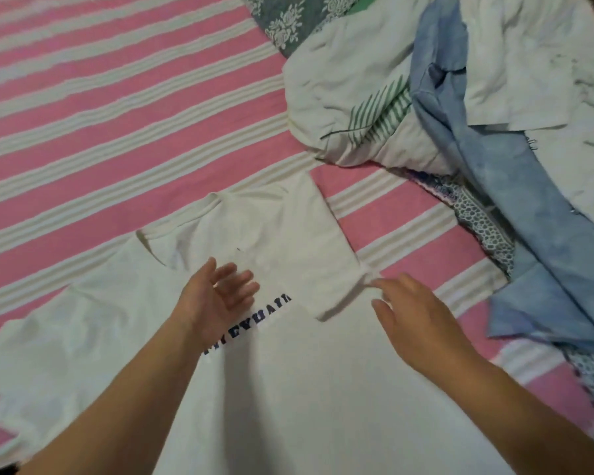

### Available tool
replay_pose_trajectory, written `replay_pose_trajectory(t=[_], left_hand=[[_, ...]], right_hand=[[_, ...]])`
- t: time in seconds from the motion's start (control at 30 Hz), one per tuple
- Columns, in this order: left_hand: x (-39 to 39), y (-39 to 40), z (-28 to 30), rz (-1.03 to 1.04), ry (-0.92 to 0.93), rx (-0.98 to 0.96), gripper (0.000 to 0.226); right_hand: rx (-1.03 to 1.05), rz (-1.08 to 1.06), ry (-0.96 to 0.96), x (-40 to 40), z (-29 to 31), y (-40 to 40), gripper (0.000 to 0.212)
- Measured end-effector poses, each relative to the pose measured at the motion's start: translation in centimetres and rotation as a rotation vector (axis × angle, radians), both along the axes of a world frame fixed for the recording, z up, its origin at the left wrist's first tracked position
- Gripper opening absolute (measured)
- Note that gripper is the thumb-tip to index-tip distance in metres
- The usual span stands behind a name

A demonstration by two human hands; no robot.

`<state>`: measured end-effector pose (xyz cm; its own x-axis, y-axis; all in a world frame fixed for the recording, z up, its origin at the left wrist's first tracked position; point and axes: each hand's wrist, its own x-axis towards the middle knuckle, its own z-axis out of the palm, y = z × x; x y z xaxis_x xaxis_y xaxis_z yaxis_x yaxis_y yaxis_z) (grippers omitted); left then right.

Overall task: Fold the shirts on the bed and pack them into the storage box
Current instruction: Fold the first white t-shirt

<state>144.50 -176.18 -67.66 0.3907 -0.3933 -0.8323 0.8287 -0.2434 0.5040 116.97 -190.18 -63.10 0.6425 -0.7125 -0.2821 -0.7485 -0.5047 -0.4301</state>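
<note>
The white T-shirt (288, 389) lies spread flat on the bed (117, 114), front side up, filling the near centre of the head view. Its collar (186, 228) points away from the camera. One sleeve (309, 245) is folded inward across the chest and covers part of the dark printed lettering (251, 320). The opposite sleeve (42, 337) lies extended at the left.

Left hand (216, 299): positioned over the chest area just beside the lettering, palm turned inward, fingers (240, 282) straight and slightly spread — holding nothing. Whether the hand touches the fabric cannot be determined.

Right hand (415, 317): positioned over the shirt near the folded sleeve's lower corner, back of hand toward the camera, fingers extended and relaxed — holding nothing. The fingertips (381, 284) sit at the edge of the fold; contact cannot be confirmed.

The bed carries a pink-and-white striped sheet. At the upper right lies a loose pile of unfolded garments: a white garment with green stripes (350, 97), a blue shirt (494, 173) draped over it, and further white fabric (535, 60) behind. A grey floral cloth (288, 18) shows at the top edge. A blue-patterned cloth (477, 221) protrudes beneath the pile.
</note>
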Motion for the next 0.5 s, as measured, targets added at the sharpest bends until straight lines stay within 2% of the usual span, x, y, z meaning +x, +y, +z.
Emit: replay_pose_trajectory(t=[0.07,0.1,0.2,0.27,0.37,0.43,0.5], left_hand=[[0.6,-0.3,-0.9,-0.010,-0.092,-0.025,0.026],[0.9,-1.0,-1.1,-0.031,-0.164,-0.009,0.022],[1.8,-3.1,-0.9,-0.142,-0.416,0.109,0.026],[2.2,-4.3,-1.0,-0.382,-0.609,0.224,0.022],[3.1,-5.9,-0.6,-0.635,-0.701,0.335,0.016],[3.5,-6.7,0.2,-0.602,-0.637,0.279,0.016],[3.2,-6.4,0.9,-0.437,-0.489,0.153,0.008]], right_hand=[[0.137,-0.204,0.084,-2.0,-1.2,2.4,0.020],[0.291,-0.386,0.020,-2.0,-1.3,3.3,0.015],[0.852,-0.984,-0.392,1.1,-1.6,4.7,0.014],[1.027,-1.145,-0.582,4.2,-2.7,4.6,0.018],[1.055,-1.247,-0.658,7.6,-4.0,4.2,0.012],[1.041,-1.322,-0.683,7.8,-4.5,3.8,0.014],[0.940,-1.275,-0.643,6.6,-4.4,4.1,0.016]])
